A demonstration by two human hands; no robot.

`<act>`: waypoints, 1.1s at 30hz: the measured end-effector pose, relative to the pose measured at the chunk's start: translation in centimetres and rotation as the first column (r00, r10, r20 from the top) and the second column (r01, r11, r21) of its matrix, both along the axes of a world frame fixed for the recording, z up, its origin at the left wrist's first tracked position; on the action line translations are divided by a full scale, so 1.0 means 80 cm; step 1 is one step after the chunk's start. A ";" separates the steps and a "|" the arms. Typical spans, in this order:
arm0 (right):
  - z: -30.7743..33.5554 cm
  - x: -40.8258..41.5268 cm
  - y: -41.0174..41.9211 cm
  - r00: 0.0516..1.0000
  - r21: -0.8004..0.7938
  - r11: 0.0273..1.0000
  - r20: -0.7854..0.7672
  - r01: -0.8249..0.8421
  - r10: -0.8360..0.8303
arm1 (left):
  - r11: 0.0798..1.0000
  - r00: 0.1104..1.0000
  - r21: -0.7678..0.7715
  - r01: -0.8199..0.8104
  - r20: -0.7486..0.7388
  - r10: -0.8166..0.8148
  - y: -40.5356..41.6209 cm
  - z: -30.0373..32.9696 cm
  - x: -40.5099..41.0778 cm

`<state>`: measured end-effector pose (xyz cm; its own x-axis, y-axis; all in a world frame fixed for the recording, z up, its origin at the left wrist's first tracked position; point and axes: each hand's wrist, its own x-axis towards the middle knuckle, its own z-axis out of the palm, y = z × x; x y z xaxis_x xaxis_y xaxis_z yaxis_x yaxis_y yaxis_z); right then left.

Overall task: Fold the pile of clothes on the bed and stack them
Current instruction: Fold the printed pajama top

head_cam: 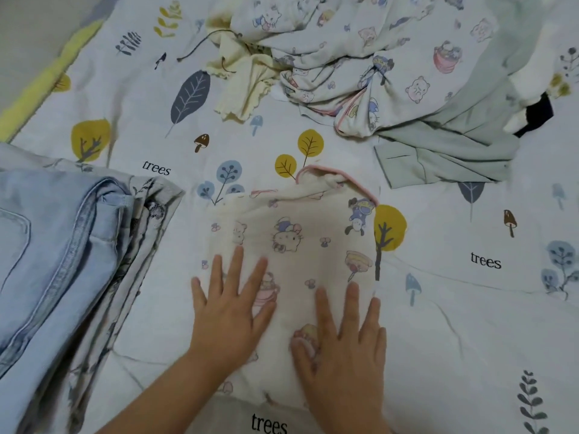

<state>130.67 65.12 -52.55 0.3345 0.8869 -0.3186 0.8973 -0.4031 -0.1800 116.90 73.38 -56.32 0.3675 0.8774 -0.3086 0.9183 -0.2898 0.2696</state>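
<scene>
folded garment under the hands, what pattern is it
Cream folded garment with cartoon character prints and pink trim, seen in the head view.

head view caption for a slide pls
Both hands, left and right, press flat on a folded cartoon-print garment beside stacked jeans.

Both hands, left (pixel 230 311) and right (pixel 343 346), press flat on the folded cartoon-print garment (pixel 297 245).

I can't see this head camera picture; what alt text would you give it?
Left hand and right hand press flat on a folded cartoon-print garment on a tree-patterned bedsheet. Folded jeans lie left; an unfolded pile of clothes waits beyond.
</scene>
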 end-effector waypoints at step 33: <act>0.122 0.058 0.015 0.476 0.013 0.888 -0.848 0.459 -0.233 | 0.806 0.500 -0.525 -0.272 0.639 0.585 -0.016 0.177 -0.016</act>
<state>135.32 66.30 -42.76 0.3271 0.8360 -0.4406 0.1075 -0.4962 -0.8615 115.61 72.13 -42.13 0.1988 0.8950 -0.3994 0.3161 0.3272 0.8905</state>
